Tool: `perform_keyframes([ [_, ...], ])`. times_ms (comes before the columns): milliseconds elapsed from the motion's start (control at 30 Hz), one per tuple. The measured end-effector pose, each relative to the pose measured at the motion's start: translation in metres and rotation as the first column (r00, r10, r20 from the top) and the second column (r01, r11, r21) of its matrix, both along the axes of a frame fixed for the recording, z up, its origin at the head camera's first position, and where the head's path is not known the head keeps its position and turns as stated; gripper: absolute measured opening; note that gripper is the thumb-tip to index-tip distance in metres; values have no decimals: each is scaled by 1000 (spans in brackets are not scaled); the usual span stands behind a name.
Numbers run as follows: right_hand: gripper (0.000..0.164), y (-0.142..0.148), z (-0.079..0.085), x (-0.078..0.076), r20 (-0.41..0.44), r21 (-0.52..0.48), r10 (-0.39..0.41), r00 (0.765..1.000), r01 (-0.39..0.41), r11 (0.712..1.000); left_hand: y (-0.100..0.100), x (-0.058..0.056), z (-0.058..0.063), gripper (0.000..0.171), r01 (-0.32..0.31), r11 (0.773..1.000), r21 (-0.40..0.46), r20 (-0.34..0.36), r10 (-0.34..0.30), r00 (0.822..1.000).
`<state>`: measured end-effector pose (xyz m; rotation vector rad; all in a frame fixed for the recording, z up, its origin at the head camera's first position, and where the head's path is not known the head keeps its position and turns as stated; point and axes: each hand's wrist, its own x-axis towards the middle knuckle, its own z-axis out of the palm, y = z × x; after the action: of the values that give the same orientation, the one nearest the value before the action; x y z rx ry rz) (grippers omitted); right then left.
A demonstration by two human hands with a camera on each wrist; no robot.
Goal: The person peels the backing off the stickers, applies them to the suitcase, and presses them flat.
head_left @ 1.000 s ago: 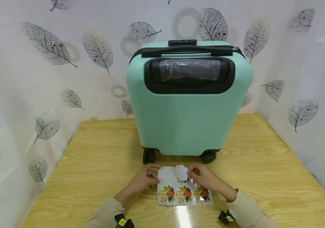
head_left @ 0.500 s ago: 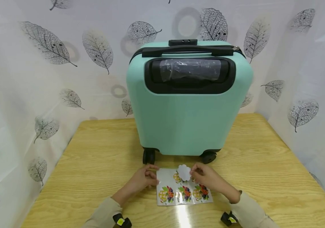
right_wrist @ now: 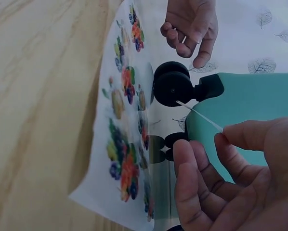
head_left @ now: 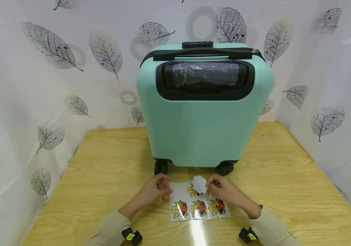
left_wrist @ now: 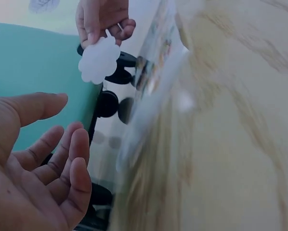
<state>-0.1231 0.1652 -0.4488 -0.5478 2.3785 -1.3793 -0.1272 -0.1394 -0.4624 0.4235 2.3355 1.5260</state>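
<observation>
A white scalloped sticker (head_left: 199, 184), its blank side showing, is pinched at its edge between thumb and forefinger of my right hand (head_left: 224, 191). In the right wrist view the sticker (right_wrist: 202, 117) appears edge-on, above the sheet. Below it on the table lies a sticker sheet (head_left: 179, 196) printed with colourful fruit designs. My left hand (head_left: 155, 189) hovers by the sheet's left edge, holding nothing; its fingers are loosely bent and apart from the thumb in the left wrist view, where the hand (left_wrist: 43, 159) shows clear of the sheet.
A mint-green suitcase (head_left: 200, 133) with black wheels stands upright right behind the sheet. The wooden table (head_left: 110, 164) extends to both sides. A curtain (head_left: 110, 95) with leaf prints hangs behind and at the sides.
The sticker has turned and shifted slightly right and up in my right hand. My left hand has let go of the sheet's left edge and lifted a little.
</observation>
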Motion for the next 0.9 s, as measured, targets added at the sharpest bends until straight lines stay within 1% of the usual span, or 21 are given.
perform_keyframes([
  [233, 21, 1, 8, 1, -26, -15, -20, 999, 19, 1000, 9, 2, 8, 42, 13, 999, 46, 7, -14, 1000],
  [433, 21, 2, 14, 2, -52, -29, -13, 999, 11, 1000, 19, 4, 14, 41, 21, 996, 88, 12, -22, 1000],
  [700, 20, 1, 21, 2, -103, -3, -25, 994, 25, 1000, 27, 7, 21, 40, 40, 994, 100, 14, -42, 999],
  [800, 19, 0, 24, 3, -113, -5, -27, 993, 26, 1000, 28, 7, 23, 39, 52, 994, 95, 6, -53, 999],
  [900, 20, -1, 28, 3, -103, -21, -28, 994, 26, 999, 30, 6, 27, 36, 61, 994, 89, -12, -60, 998],
])
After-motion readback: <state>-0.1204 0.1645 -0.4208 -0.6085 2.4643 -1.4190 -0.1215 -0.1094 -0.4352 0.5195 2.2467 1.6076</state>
